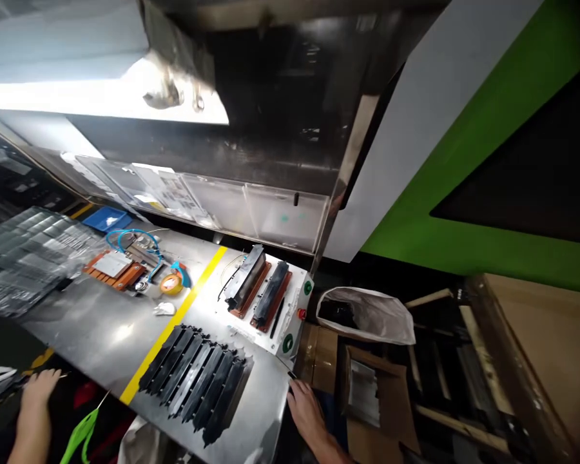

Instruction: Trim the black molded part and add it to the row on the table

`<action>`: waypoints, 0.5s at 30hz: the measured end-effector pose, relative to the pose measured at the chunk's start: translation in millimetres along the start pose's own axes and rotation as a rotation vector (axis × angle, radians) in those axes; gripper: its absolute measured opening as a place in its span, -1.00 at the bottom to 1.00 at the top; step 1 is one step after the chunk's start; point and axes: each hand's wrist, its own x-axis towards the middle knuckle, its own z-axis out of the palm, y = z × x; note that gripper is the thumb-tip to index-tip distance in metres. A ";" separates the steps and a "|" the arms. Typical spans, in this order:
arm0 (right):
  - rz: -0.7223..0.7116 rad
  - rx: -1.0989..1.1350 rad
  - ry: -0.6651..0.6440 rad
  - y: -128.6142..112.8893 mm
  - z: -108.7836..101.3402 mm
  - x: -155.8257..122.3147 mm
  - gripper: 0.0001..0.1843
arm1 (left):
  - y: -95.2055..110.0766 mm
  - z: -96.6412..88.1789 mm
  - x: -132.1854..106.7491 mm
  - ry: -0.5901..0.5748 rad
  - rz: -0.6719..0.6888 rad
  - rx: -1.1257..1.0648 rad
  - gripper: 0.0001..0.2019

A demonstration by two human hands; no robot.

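Observation:
My left hand (39, 390) is at the lower left, off the table's front edge. Its fingers are curled, and a thin pale tip sticks out past them; the rest is hidden. At the table's right edge, my right hand (307, 409) is closed on a thin tool with a black end (291, 375). A row of several long black plastic parts (196, 380) lies on the metal table (111, 335) between my hands. Beyond them, a white fixture box (290, 299) carries two black parts (270, 293) on reddish-brown blocks, with green and red buttons on its side.
A yellow tape line (174, 322) crosses the table. Left of it are a tape roll (171, 283), an orange-brown fixture (113, 267) with blue hoses, and stacked clear trays (33, 258). A lined bin (367, 316) and cardboard boxes (384, 419) stand right. A green-handled tool (81, 435) is below.

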 end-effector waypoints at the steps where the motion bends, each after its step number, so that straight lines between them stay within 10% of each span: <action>1: -0.022 -0.035 -0.008 -7.8 13.8 17.5 -0.56 | -30.9 -35.1 10.8 0.069 -0.043 0.014 -0.46; 5: 0.002 -0.189 0.026 -26.4 58.6 71.8 -0.40 | -138.3 -185.0 76.6 0.399 -0.200 0.045 -0.43; 8: 0.042 -0.271 0.062 -27.4 80.0 81.4 -0.38 | -186.6 -253.2 111.3 0.514 -0.220 0.041 -0.30; 11: 0.060 -0.299 0.067 -27.7 90.4 76.0 -0.40 | -195.7 -250.5 108.7 0.549 -0.189 0.035 -0.20; 15: 0.042 -0.269 0.026 -28.7 88.4 53.4 -0.35 | -153.0 -164.9 64.0 0.476 -0.088 0.057 -0.27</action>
